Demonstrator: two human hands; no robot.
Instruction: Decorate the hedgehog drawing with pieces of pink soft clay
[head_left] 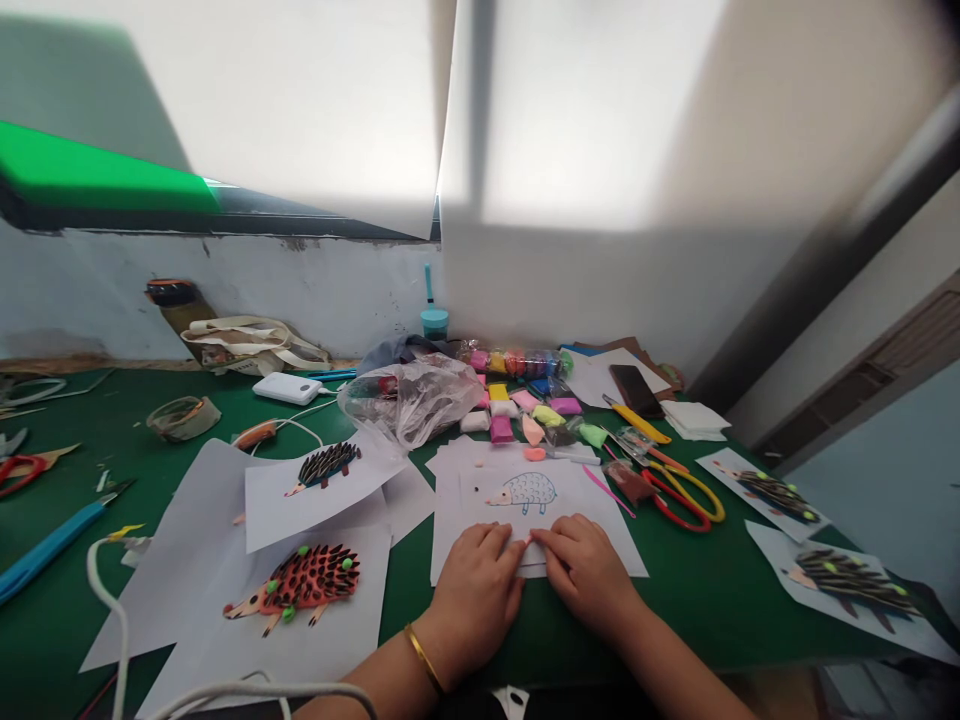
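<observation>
Currently, head view: I read the pink piece [529, 539] between the fingertips of the left hand [478, 592] and right hand [589, 572], at the drawing sheet [450, 502] | pinch: cannot tell | handling, judged: light, soft, easily dented | hold: ends, minimal fingertip pressure

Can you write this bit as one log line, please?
Left hand: at small pink piece; right hand: at same piece; paper: under hands; hedgehog drawing: beyond hands; colourful packets: farther back
</observation>
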